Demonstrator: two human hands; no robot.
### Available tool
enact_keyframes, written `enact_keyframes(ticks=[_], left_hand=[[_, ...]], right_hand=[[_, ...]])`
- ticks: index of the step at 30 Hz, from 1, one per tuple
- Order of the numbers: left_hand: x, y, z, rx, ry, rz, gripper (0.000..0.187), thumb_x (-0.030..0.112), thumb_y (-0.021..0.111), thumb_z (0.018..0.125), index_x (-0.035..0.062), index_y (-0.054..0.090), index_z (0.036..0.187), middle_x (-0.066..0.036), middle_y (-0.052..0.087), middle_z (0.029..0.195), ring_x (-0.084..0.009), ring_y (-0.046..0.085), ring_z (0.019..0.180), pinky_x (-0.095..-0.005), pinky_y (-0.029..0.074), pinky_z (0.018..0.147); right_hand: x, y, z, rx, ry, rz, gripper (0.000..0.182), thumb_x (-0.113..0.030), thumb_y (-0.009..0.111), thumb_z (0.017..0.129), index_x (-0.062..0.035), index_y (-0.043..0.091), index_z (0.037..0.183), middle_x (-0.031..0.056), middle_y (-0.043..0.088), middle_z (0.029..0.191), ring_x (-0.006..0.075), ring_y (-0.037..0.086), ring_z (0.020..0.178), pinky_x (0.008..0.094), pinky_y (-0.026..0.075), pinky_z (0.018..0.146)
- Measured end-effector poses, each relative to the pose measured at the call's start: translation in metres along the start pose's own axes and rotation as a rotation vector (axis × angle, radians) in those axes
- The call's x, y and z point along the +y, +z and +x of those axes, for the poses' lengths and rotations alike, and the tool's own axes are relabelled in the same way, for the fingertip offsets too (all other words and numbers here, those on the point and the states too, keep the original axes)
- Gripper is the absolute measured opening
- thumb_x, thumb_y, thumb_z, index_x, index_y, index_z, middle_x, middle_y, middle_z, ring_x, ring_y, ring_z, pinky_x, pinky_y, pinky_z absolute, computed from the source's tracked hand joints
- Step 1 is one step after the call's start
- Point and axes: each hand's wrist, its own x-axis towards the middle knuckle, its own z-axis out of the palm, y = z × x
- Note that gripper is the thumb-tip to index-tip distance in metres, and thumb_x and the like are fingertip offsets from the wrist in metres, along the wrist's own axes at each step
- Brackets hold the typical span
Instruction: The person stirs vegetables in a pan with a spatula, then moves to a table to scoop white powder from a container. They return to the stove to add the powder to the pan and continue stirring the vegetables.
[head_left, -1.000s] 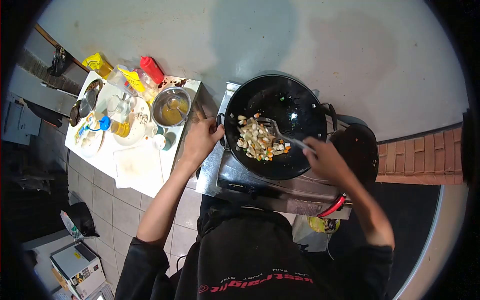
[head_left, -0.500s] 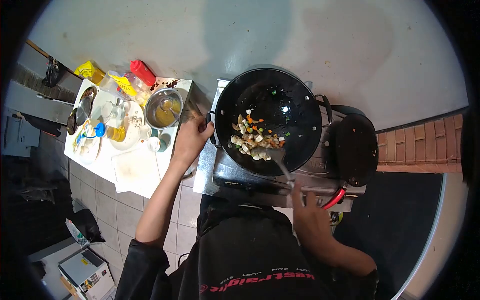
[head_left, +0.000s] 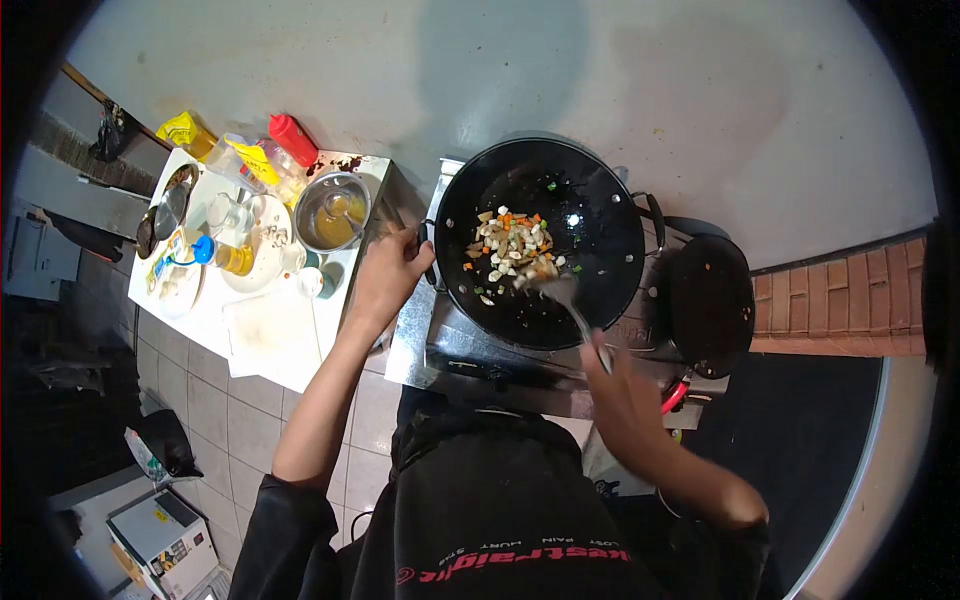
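A black wok (head_left: 590, 290) with two side handles sits on the metal stove (head_left: 410, 350). My left hand (head_left: 388, 272) is closed around the wok's left handle. In my right hand (head_left: 618, 385) is the handle of a metal spatula (head_left: 572, 305); its blade reaches into the wok and touches the food. Chopped food (head_left: 515, 245) in white, orange, brown and green pieces lies heaped left of the wok's middle. Smaller bits are scattered over the wok's dark surface. The spatula's blade is partly covered by food.
Right of the wok lies a black frying pan (head_left: 710, 300) with a red handle. On the white side table (head_left: 345, 300) stand a steel bowl (head_left: 335, 242) of yellowish liquid with a spoon, a red squeeze bottle (head_left: 292, 140), a blue-capped oil bottle (head_left: 238, 258) and a plate (head_left: 268, 283).
The food has been pushed up and gathered into a heap away from the wok's near side. My right hand and the spatula have shifted slightly right. My left hand stays on the handle.
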Motion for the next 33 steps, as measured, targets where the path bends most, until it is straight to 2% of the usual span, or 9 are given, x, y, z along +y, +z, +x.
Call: enact_keyframes(ticks=[5,8,11,15,23,27,30,32,33], left_hand=[[-0.004,0.001,0.000,-0.015,0.025,-0.015,0.034,0.030,0.063,0.085,-0.0041,0.065,0.085,-0.022,0.064,0.073,-0.0401,0.064,0.072,-0.0456,0.049,0.068],[-0.008,0.006,-0.001,0.032,0.026,-0.030,0.034,0.030,0.063,0.086,-0.0039,0.064,0.083,-0.022,0.063,0.071,-0.0399,0.064,0.072,-0.0455,0.049,0.068],[-0.010,0.007,-0.001,0.053,0.001,-0.071,0.034,0.030,0.062,0.086,-0.0041,0.063,0.081,-0.022,0.063,0.071,-0.0398,0.064,0.072,-0.0458,0.048,0.068],[-0.005,0.003,-0.003,0.010,0.010,-0.060,0.035,0.031,0.062,0.086,-0.0044,0.062,0.080,-0.022,0.063,0.072,-0.0402,0.064,0.073,-0.0461,0.048,0.068],[-0.011,0.008,-0.003,0.039,0.032,-0.065,0.035,0.030,0.061,0.085,-0.0044,0.063,0.082,-0.022,0.063,0.071,-0.0401,0.063,0.072,-0.0463,0.048,0.068],[-0.006,0.006,-0.005,0.034,0.041,-0.043,0.035,0.031,0.061,0.086,-0.0039,0.064,0.083,-0.022,0.063,0.071,-0.0394,0.063,0.071,-0.0461,0.048,0.067],[-0.007,0.004,-0.006,0.046,0.085,-0.066,0.036,0.029,0.062,0.089,-0.0067,0.062,0.085,-0.020,0.057,0.064,-0.0279,0.055,0.056,-0.0384,0.042,0.058],[-0.005,0.005,-0.005,0.036,0.059,-0.073,0.035,0.029,0.061,0.088,-0.0056,0.063,0.084,-0.021,0.060,0.067,-0.0337,0.059,0.063,-0.0419,0.045,0.062],[-0.006,0.005,-0.004,0.033,0.031,-0.074,0.034,0.029,0.061,0.086,-0.0045,0.063,0.083,-0.022,0.062,0.070,-0.0396,0.062,0.069,-0.0454,0.047,0.066]], right_hand=[[0.012,-0.028,0.035,0.005,0.128,-0.076,0.054,-0.002,0.056,0.081,0.0030,0.043,0.133,0.0252,0.056,0.097,0.0327,0.066,0.062,0.0423,0.052,0.053],[-0.009,-0.061,0.004,-0.144,0.141,-0.026,0.064,-0.003,0.057,0.080,0.0036,0.035,0.140,0.0252,0.056,0.097,0.0352,0.066,0.062,0.0448,0.053,0.055],[-0.037,-0.055,-0.003,-0.262,0.154,0.067,0.061,0.000,0.058,0.077,0.0043,0.041,0.135,0.0240,0.057,0.094,0.0394,0.064,0.066,0.0456,0.052,0.056],[-0.021,0.004,0.035,-0.025,0.009,-0.001,0.052,-0.005,0.058,0.081,0.0037,0.044,0.130,0.0218,0.057,0.094,0.0307,0.066,0.060,0.0406,0.053,0.052],[0.009,-0.058,0.009,-0.134,0.130,-0.316,0.048,-0.002,0.058,0.080,-0.0065,0.048,0.127,0.0169,0.057,0.095,0.0266,0.067,0.064,0.0356,0.053,0.053],[0.034,-0.013,0.036,-0.082,0.105,-0.179,0.051,-0.002,0.060,0.078,-0.0013,0.047,0.127,0.0203,0.061,0.093,0.0330,0.068,0.069,0.0421,0.055,0.061],[0.055,-0.035,0.084,-0.105,0.218,-0.103,0.043,-0.003,0.060,0.076,0.0045,0.054,0.118,0.0252,0.065,0.086,0.0405,0.068,0.076,0.0469,0.056,0.070],[0.062,-0.064,0.106,-0.025,0.218,-0.061,0.024,-0.004,0.058,0.074,0.0065,0.062,0.095,0.0286,0.065,0.086,0.0466,0.065,0.084,0.0486,0.055,0.076],[0.071,-0.067,0.119,-0.005,0.201,-0.097,0.024,-0.005,0.059,0.074,0.0073,0.063,0.094,0.0289,0.065,0.087,0.0463,0.065,0.085,0.0489,0.054,0.078]])
